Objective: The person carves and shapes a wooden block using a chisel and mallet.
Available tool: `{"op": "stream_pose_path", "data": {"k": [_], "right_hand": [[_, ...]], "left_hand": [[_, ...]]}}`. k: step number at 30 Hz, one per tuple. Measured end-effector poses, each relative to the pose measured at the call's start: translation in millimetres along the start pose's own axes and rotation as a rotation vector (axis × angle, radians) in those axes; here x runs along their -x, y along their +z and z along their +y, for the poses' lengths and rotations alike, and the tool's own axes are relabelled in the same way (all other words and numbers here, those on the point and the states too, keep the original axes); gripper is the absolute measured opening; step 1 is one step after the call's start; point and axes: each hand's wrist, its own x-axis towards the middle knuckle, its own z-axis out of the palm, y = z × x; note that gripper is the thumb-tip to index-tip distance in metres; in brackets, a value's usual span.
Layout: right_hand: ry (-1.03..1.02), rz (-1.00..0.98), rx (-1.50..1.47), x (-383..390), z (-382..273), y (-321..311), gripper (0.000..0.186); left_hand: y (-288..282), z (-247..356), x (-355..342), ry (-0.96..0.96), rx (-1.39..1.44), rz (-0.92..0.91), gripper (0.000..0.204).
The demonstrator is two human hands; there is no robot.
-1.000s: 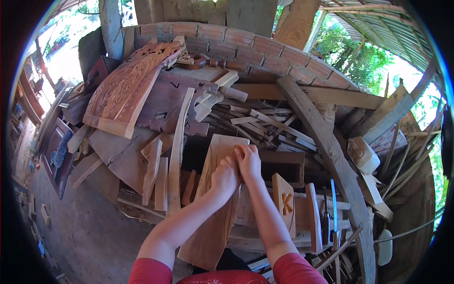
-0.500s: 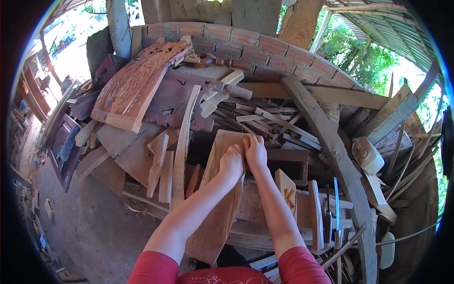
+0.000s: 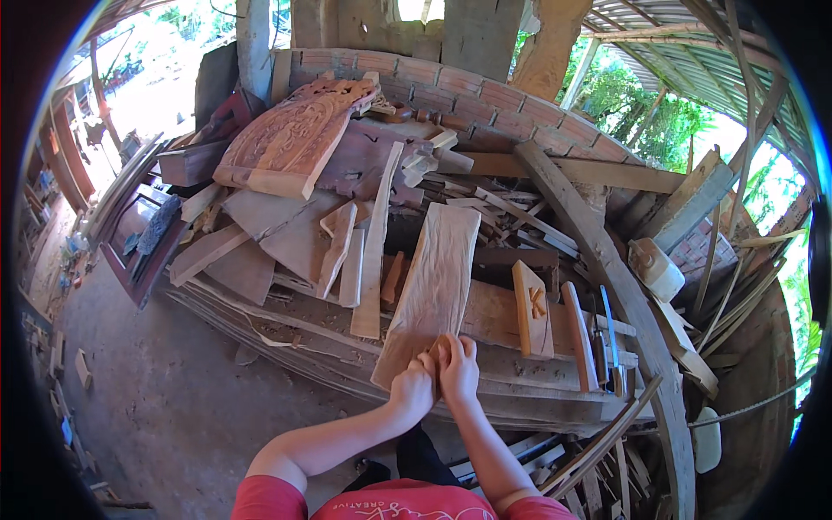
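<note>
A long pale plank (image 3: 431,273) with a rough, wavy top face lies lengthwise in front of me on the stacked timber. At its near end my left hand (image 3: 414,386) is closed, its fingers curled. My right hand (image 3: 457,371) presses close beside it, also closed. Between the two sets of fingers shows a bit of something small and brownish, mostly hidden, whose kind I cannot make out. Both hands rest low over the plank's near right edge. To the right stands a short light wood block (image 3: 532,312) with a carved piece on it.
Narrow offcuts (image 3: 378,243) lie left of the plank. A carved panel (image 3: 290,139) rests at the back left, before a low brick wall (image 3: 459,82). On the right are a blue-edged saw-like blade (image 3: 610,329), a leaning beam (image 3: 598,251) and a plastic jug (image 3: 656,269).
Both hands have come from the plank's far end down to its near end, still together and closed. The view has shifted, baring the plank's upper face.
</note>
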Motion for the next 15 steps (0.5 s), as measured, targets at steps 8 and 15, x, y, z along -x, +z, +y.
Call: {"op": "stream_pose_path", "data": {"k": [8, 15], "right_hand": [[0.060, -0.088, -0.045, 20.7, -19.2, -4.5, 0.026], [-0.027, -0.062, -0.058, -76.9, 3.0, 25.5, 0.025]], "left_hand": [[0.9, -5.0, 27.3, -0.014, -0.049, -0.084, 0.047], [17.0, -20.2, -69.7, -0.034, 0.022, 0.074, 0.046]]}}
